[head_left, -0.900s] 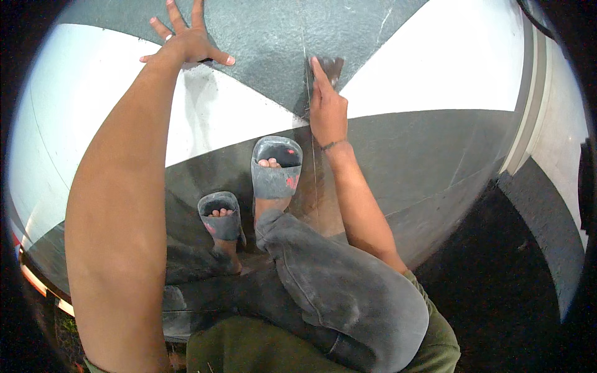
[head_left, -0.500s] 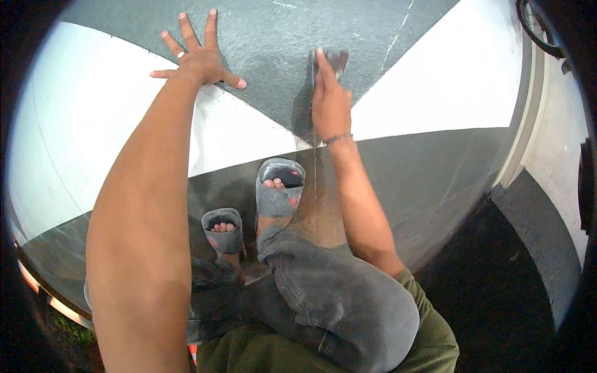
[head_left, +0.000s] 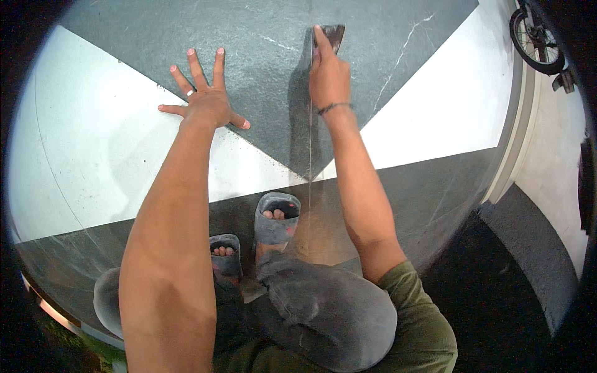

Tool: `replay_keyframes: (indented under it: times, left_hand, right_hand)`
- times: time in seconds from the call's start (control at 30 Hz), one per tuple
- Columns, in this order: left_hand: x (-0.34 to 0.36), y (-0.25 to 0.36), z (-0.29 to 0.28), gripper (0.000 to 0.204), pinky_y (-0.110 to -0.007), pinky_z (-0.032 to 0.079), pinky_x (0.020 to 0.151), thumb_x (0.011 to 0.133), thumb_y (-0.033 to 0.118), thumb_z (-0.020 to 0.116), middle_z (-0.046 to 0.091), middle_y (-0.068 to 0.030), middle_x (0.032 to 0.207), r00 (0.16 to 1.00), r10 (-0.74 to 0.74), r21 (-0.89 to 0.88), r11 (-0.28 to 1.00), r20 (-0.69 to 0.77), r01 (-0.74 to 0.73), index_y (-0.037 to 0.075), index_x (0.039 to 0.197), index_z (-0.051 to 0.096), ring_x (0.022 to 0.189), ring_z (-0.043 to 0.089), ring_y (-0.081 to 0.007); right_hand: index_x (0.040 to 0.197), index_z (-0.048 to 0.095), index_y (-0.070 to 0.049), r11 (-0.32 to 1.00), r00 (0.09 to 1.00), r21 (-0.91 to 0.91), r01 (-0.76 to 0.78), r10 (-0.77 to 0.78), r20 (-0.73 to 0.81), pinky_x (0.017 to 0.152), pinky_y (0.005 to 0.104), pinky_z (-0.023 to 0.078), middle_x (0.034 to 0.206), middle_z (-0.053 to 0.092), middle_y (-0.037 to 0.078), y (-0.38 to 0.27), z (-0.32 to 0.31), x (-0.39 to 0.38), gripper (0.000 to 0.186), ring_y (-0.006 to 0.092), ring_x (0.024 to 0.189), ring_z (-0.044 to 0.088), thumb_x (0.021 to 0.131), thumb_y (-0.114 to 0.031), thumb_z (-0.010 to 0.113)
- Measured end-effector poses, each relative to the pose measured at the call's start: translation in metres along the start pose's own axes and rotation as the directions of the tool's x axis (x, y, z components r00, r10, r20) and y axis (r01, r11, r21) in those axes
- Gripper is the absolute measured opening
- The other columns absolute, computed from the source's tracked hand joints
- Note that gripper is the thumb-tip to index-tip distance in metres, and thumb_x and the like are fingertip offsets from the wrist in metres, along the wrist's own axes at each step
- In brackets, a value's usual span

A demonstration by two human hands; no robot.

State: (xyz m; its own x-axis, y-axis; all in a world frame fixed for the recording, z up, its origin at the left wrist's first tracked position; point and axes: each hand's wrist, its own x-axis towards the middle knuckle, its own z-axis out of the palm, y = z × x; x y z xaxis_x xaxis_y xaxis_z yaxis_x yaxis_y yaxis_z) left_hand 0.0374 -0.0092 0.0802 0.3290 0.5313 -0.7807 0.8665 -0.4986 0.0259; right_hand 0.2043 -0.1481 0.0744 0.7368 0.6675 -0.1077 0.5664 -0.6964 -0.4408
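The right sandal (head_left: 277, 231) stands on the floor (head_left: 404, 189). Beyond it, leftward, the left hand (head_left: 209, 104) lies splayed wide. Farther beyond, slightly right, the right hand (head_left: 331, 81) grips a scraper (head_left: 337, 36) against the floor. A wheel (head_left: 523, 46) shows far to the sandal's right.

The right fingers (head_left: 322, 41) partly hide a flat tool (head_left: 336, 36).

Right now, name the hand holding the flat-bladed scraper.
The right hand, wearing the dark bracelet: its index finger lies along the scraper. The left hand holds nothing, fingers spread on the floor.
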Motion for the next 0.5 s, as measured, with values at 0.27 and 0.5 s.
replay_keyframes:
  times: [0.27,0.5]
  left_hand:
    - [-0.009,0.007,-0.025,0.15,-0.09,0.011,0.105,0.059,0.049,0.097,-0.031,-0.0159,0.166,0.988,-0.058,0.003,0.998,0.142,0.058,0.041,0.163,-0.01,0.148,-0.032,-0.0488]
    - [-0.007,0.012,-0.029,0.15,-0.088,0.015,0.106,0.059,0.051,0.096,-0.034,-0.0145,0.165,0.98,-0.055,0.03,0.998,0.193,0.05,0.041,0.163,-0.012,0.147,-0.033,-0.0492]
  right_hand:
    - [0.157,0.033,-0.018,0.98,0.974,0.053,-0.192,0.184,0.132,0.063,0.0501,0.052,0.084,0.069,0.028,-0.01,-0.008,-0.029,0.055,0.0461,0.074,0.069,0.105,-0.011,0.05]
    - [0.156,0.029,-0.013,0.997,0.997,0.024,-0.075,0.075,0.014,0.071,0.059,0.05,0.09,0.069,0.032,-0.024,-0.006,0.08,0.055,0.0521,0.085,0.067,0.104,-0.01,0.048]
